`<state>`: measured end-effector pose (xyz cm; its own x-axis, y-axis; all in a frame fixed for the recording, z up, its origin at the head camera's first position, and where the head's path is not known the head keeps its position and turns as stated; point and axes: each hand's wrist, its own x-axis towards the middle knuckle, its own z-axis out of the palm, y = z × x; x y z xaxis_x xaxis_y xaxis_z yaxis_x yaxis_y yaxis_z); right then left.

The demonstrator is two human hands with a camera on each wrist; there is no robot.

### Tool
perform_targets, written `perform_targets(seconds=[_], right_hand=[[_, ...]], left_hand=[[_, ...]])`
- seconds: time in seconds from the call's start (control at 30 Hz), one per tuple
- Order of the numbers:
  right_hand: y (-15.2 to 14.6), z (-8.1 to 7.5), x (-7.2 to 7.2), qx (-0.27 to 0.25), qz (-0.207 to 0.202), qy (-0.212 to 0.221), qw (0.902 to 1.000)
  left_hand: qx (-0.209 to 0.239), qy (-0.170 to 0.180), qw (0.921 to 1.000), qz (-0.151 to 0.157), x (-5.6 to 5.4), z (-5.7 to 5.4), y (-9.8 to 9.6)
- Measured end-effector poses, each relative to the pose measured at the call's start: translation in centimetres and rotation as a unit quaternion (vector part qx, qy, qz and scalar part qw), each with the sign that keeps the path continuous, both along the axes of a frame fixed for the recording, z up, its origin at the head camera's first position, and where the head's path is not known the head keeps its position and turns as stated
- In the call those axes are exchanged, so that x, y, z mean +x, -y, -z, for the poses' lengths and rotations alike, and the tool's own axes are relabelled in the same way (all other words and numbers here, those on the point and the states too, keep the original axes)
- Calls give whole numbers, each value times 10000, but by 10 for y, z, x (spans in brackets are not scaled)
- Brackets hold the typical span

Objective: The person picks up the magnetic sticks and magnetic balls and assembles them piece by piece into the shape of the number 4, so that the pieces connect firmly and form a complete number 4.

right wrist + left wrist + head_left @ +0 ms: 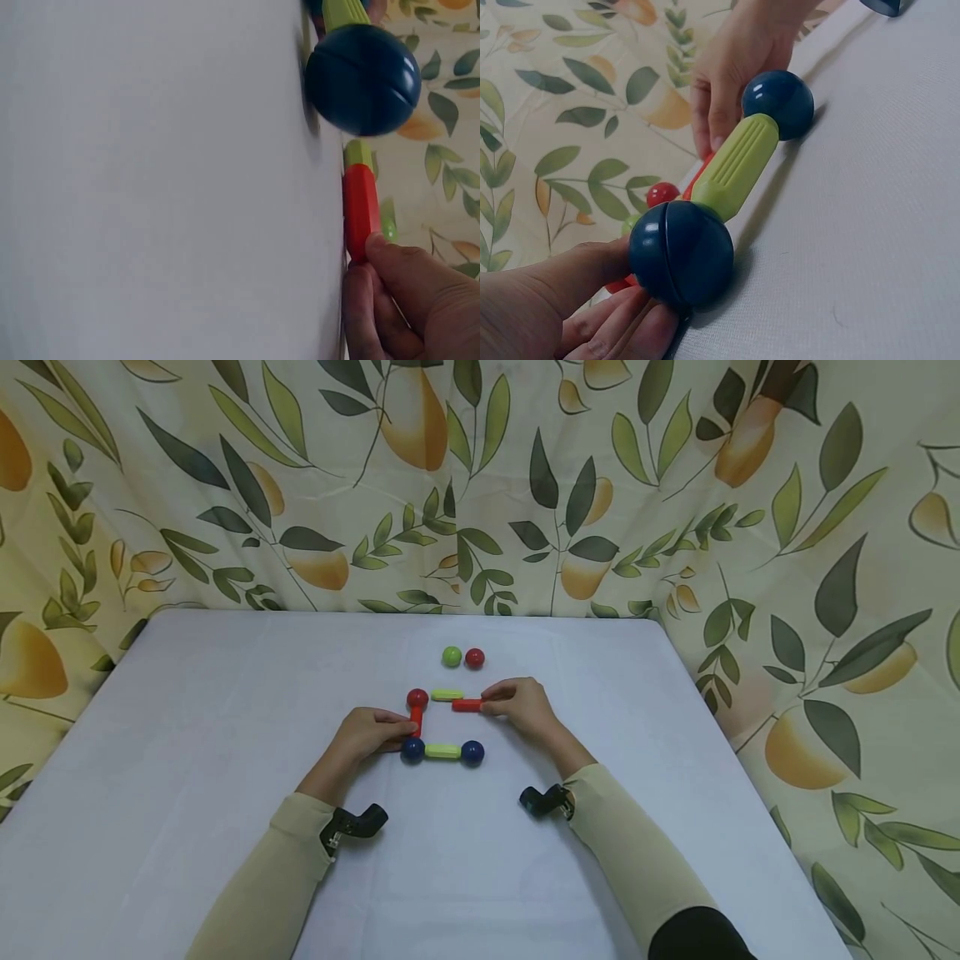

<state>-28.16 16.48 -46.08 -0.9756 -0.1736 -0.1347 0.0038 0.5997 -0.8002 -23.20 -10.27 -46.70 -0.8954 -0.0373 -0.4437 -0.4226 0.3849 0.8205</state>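
In the head view, two dark blue balls (472,752) are joined by a yellow-green rod (442,752). From the left blue ball (412,750) a red rod (416,717) runs back to a red ball (417,697), making an open-sided frame. My left hand (366,731) grips the frame's left side, its fingers at the red rod and close to the blue ball (682,255). Between thumb and fingers, my right hand (527,708) pinches the right end of a second red rod (361,206). That rod's free end overlaps a separate yellow-green rod (447,695) behind it.
Behind the rods, a green ball (452,657) and another red ball (475,657) sit side by side on the white table (187,710). A leaf-and-fruit patterned cloth (480,552) hangs beyond the far edge. Each wrist carries a black camera mount (360,821).
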Motion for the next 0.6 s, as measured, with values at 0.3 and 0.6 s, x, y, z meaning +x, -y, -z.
perform_targets(seconds=[0.3,0.6], right_hand=[[-21,-2,-5,170,213,41,9996],[-43,-4,-9,373,357,2,9987]], left_hand=[[5,-19,10000,19,0,0,1],[-27,-30,10000,31,0,1,1]])
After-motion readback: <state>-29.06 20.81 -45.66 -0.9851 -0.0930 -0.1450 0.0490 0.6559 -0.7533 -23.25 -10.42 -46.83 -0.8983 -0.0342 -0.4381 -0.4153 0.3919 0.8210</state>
